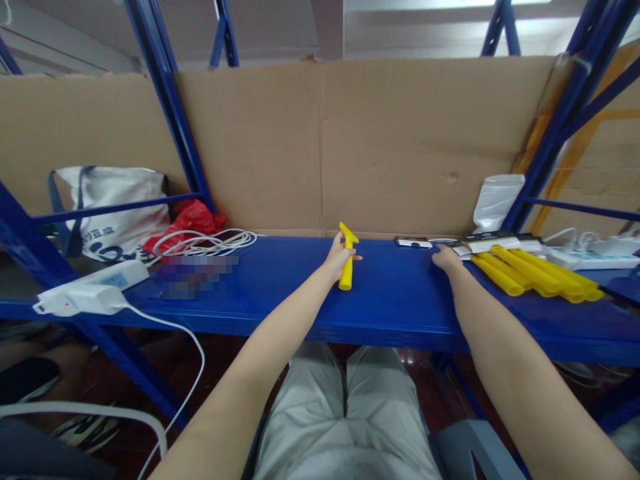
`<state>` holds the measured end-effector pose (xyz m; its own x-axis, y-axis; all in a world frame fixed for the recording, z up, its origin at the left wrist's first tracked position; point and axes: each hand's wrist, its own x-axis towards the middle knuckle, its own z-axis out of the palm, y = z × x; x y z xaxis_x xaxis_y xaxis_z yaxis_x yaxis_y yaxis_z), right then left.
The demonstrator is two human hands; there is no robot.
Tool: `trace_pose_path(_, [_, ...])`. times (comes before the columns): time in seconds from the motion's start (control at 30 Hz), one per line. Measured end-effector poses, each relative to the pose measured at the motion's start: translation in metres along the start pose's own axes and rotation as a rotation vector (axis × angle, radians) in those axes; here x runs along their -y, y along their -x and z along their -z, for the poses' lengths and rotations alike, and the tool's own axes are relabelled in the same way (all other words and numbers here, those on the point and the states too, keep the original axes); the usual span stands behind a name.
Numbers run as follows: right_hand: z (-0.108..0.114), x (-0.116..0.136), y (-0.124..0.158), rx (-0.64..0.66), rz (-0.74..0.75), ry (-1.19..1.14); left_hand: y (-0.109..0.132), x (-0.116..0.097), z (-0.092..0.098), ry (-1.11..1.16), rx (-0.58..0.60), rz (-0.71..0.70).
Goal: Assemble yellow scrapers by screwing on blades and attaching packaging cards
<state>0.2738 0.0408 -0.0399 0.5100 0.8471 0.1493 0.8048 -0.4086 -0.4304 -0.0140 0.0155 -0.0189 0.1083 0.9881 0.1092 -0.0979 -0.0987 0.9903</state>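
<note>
My left hand is wrapped round a yellow T-shaped tool, held upright over the middle of the blue table. Its short crosspiece shows above my fingers. My right hand reaches to the back of the table, by a stack of flat black and white packets. Its fingers are partly hidden, and whether they hold anything cannot be made out. Several yellow tubes lie side by side just right of that hand. A small black and white packet lies to its left.
A cardboard panel stands behind the table between blue posts. On the left are a white bag, a red plastic bag, coiled white cable and a power strip. Another power strip lies far right.
</note>
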Motion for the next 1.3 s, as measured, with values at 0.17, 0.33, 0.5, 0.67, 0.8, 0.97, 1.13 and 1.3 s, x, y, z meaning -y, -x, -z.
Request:
trace_pose_path(0.17, [-0.005,0.004,0.002,-0.033,0.017,0.147,0.000,0.002,0.000,-0.071,-0.031,0.030])
trace_pose_path(0.33, [-0.006,0.002,-0.007,-0.002,0.164,0.256,0.007,-0.001,-0.003,-0.056,0.019,0.080])
trace_pose_path(0.5, [-0.010,-0.004,-0.024,0.006,0.219,0.273,0.011,0.000,-0.005,-0.037,0.097,0.121])
trace_pose_path(0.67, [-0.013,-0.005,-0.027,-0.008,0.241,0.295,0.009,0.003,-0.005,-0.043,0.133,0.129])
trace_pose_path(0.8, [-0.009,0.000,-0.019,0.038,0.238,0.342,0.010,0.003,-0.005,-0.058,0.161,0.149])
trace_pose_path(0.97, [-0.003,0.007,-0.009,0.022,0.265,0.381,0.009,0.005,-0.005,-0.064,0.211,0.176])
trace_pose_path(1.13, [0.000,0.016,-0.001,0.019,0.322,0.358,0.010,0.004,-0.004,-0.067,0.251,0.172])
trace_pose_path(1.3, [0.001,0.023,0.006,0.019,0.328,0.350,0.012,0.003,-0.004,-0.083,0.256,0.171])
